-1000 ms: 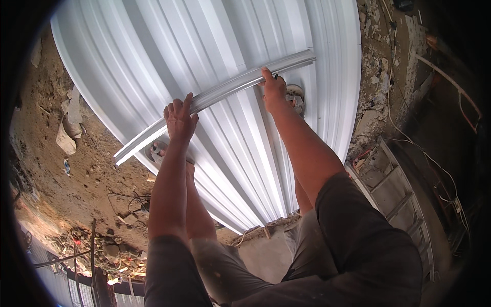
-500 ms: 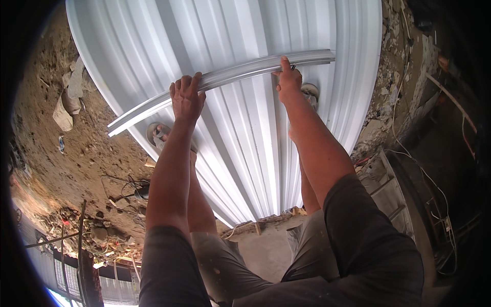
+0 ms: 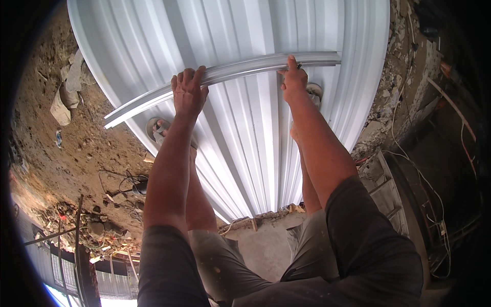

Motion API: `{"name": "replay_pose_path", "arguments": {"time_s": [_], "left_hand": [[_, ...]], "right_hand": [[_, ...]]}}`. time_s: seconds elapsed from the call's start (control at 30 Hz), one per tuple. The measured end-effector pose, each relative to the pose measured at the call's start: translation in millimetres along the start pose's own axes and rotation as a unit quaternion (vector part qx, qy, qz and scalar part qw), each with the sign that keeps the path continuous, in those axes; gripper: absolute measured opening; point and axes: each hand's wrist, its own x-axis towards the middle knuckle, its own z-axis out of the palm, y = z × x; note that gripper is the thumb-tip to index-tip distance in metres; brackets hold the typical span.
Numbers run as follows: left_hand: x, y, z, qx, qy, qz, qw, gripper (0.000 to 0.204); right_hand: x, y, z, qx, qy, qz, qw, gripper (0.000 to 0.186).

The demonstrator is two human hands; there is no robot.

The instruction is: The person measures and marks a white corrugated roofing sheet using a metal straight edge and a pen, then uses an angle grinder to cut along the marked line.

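Observation:
A long silvery metal channel (image 3: 240, 70) lies crosswise over the ribs of a white corrugated metal sheet (image 3: 232, 133). My left hand (image 3: 189, 92) grips the channel left of its middle, fingers bent over the far edge. Toward the right end, my right hand (image 3: 293, 82) holds it with the index finger stretched along the top and the other fingers curled. A small dark thing shows by that hand, too small to name. The channel's left end juts past the sheet's edge. My feet in sandals stand on the sheet, partly hidden by my forearms.
Bare soil with rubble (image 3: 102, 220) lies on the left, with a black corded object (image 3: 139, 187) on it. A ladder-like metal frame (image 3: 394, 197) and a loose white cable (image 3: 422, 176) are at the lower right. Broken stones line the sheet's right side.
Both hands and the channel stay nearly in place on the sheet. The view has shifted slightly, and the right hand appears a little farther right.

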Motion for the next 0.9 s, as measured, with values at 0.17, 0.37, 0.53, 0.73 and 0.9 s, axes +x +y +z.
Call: {"name": "replay_pose_path", "arguments": {"time_s": [0.17, 0.37, 0.53, 0.73, 0.9], "left_hand": [[0.1, 0.1, 1.1, 0.007, -0.009, -0.002, 1.000, 0.062], [-0.4, -3.3, 7.1, -0.021, -0.025, -0.019, 0.999, 0.065], [1.0, -1.7, 6.7, -0.021, -0.039, -0.024, 0.999, 0.064], [-17.6, 13.9, -11.2, 0.039, -0.014, -0.073, 0.996, 0.081], [-70.0, -9.4, -32.6, -0.123, 0.125, -0.347, 0.921, 0.084]], "right_hand": [[-0.9, 2.1, -2.6, -0.014, -0.006, -0.012, 1.000, 0.054], [0.8, -1.1, -5.9, -0.020, -0.016, -0.024, 0.999, 0.055], [-0.7, -3.1, -5.0, -0.030, -0.008, -0.021, 0.999, 0.055], [7.7, 4.3, -7.8, -0.040, -0.027, -0.019, 0.999, 0.063], [8.1, 5.0, -10.1, -0.019, -0.036, -0.020, 0.999, 0.065]]}}
